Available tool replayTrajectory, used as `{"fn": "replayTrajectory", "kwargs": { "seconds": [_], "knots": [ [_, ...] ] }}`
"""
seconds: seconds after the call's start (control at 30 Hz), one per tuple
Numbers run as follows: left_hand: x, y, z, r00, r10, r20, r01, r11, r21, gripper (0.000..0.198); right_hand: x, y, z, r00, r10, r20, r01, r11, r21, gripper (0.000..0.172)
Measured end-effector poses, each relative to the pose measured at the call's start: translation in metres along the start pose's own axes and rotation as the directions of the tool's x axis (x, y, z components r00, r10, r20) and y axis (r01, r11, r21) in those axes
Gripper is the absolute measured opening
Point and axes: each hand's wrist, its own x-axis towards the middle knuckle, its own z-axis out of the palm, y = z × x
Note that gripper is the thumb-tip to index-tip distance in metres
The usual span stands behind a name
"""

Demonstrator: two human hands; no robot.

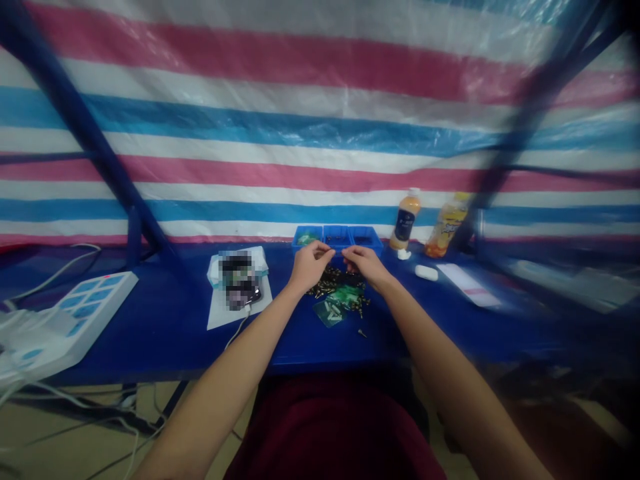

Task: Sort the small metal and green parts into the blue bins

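My left hand (311, 262) and my right hand (367, 261) are raised over the table, facing each other in front of three joined blue bins (337, 239). Both have thumb and fingers drawn together in a pinch; whatever they hold is too small to make out. Beneath them lies a pile of small brass-coloured screws (325, 283) with dark pieces among it. Green plastic bags (347, 294) rest on the pile. Nearer to me is a small clear bag (330, 312) with pale pieces in it, and a single loose screw (362, 333).
Two drink bottles (405, 220) stand behind on the right, with a white case (427, 273) and a white phone-shaped slab (469, 285) nearby. Left are a phone (250, 295) on paper, with a cable, and a large power strip (90, 313). Blue frame posts rise on both sides.
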Motion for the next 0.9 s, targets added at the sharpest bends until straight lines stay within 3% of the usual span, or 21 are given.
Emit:
{"fn": "replayTrajectory", "kwargs": {
  "seconds": [0.17,0.37,0.53,0.7,0.9],
  "knots": [
    [0.0028,-0.0012,-0.0026,0.995,0.008,-0.096,0.005,0.991,0.136,0.023,0.0032,0.0003,-0.0019,0.996,0.071,-0.051,-0.065,0.992,0.111,0.039],
    [0.0039,-0.0014,-0.0030,0.989,0.102,-0.107,-0.088,0.987,0.132,0.024,0.0051,0.0019,-0.0023,0.995,0.067,-0.070,-0.058,0.990,0.130,0.043],
    [0.0035,0.0013,-0.0040,0.991,0.106,-0.080,-0.092,0.982,0.167,0.035,0.0044,0.0032,-0.0024,0.997,0.013,-0.076,-0.007,0.996,0.085,0.036],
    [0.0040,0.0012,-0.0053,0.989,0.131,-0.070,-0.113,0.970,0.217,0.043,0.0047,0.0048,-0.0033,0.995,-0.064,-0.079,0.068,0.996,0.057,0.039],
    [0.0044,-0.0013,-0.0048,0.992,0.109,-0.067,-0.091,0.969,0.230,0.048,0.0076,0.0049,-0.0042,0.994,0.054,-0.098,-0.037,0.985,0.168,0.044]
  ]
}}
